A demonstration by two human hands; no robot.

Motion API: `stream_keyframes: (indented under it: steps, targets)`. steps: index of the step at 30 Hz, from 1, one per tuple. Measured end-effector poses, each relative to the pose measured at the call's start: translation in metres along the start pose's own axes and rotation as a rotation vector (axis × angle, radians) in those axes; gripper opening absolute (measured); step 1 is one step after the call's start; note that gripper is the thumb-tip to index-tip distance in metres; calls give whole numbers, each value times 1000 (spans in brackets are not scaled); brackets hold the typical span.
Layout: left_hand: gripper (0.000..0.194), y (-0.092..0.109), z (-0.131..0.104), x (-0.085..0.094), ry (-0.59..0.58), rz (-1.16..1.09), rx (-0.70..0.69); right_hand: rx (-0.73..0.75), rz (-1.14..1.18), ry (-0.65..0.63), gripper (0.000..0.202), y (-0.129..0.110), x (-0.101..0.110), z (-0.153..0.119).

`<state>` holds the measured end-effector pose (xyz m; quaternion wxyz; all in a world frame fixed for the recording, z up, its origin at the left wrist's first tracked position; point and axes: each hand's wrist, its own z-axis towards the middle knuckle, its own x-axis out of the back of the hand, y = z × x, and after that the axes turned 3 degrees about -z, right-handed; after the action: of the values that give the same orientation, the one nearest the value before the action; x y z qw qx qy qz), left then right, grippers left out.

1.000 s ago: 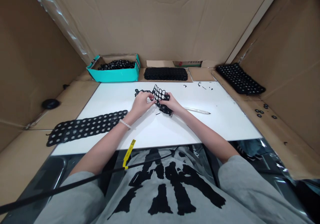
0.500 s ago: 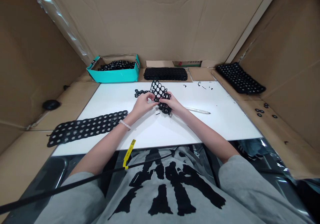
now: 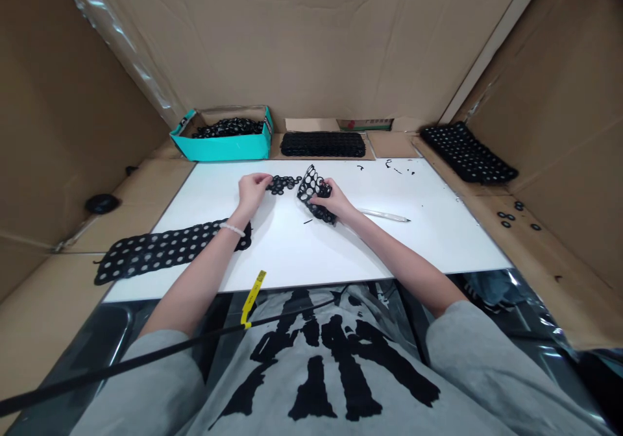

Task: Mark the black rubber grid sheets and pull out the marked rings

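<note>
black perforated rubber sheet (image 3: 314,196) is pinched and folded in the right hand (image 3: 335,201), lifted off the white table (image 3: 428,228), likely to flex it. just leftward, the left hand (image 3: 253,191) rests curled, fingertips at a small pile of loose black rings (image 3: 283,183), apparently gripping nothing.

Even, moderately bright overhead lighting. The white table top (image 3: 311,248) at frame centre is the brightest area, without blown highlights, and carries only faint, soft shadows beneath the forearms. Glare streaks mark the clear tape strip (image 3: 121,47) at upper left and the plastic film (image 3: 530,319) at lower right. Wide-angle distortion bows straight edges toward the corners. The centre is sharp; the shirt (image 3: 331,371) along the bottom edge is slightly soft.
</note>
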<state>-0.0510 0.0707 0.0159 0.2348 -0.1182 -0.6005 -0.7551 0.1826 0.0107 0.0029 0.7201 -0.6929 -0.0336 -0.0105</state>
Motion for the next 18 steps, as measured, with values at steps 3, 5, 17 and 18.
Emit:
stream_keyframes:
  steps: [3,5,17,18]
  targets:
    - [40,4,0,7,48,298,-99,-46,-16,79,59,2,1,2]
    - [47,15,-10,4,-15,351,-223,-68,-30,118,62,3,1,3]
    - [45,37,-46,-27,-414,-248,75,-107,154,-85,68,-12,-2,-5]
    - [48,36,-44,-26,-457,-315,161,-109,134,-89,67,-12,-1,-5]
